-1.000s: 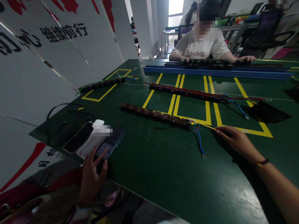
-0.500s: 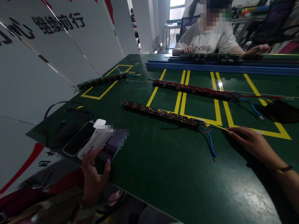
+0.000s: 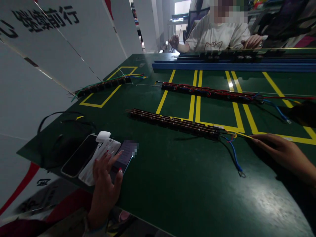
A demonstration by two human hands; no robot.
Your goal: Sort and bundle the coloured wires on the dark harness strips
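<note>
My left hand (image 3: 107, 179) has its fingers spread over a phone with a lit screen (image 3: 124, 153); one fingertip is at the glass. Beside it lie a white case-like item (image 3: 85, 172), a small white earbud-style case (image 3: 103, 136) and a dark-screened phone (image 3: 80, 156). My right hand (image 3: 281, 153) pinches the end of a yellow wire (image 3: 242, 134). That wire runs from a long black strip with copper-coloured rods (image 3: 176, 123) lying on the table. From the same end hangs a blue cable (image 3: 235, 158) with a ring terminal.
Another black strip with red wires (image 3: 209, 93) lies farther back, and one with green wires (image 3: 102, 86) at left. Blue rails (image 3: 222, 66) line the far side, where a co-worker (image 3: 212, 36) sits. A black cable (image 3: 40, 123) lies by the left edge of the green table (image 3: 185, 184).
My left index finger has reached over the lit phone's screen. My right hand still pinches the yellow wire. The co-worker's hands have moved, and the view has shifted slightly.
</note>
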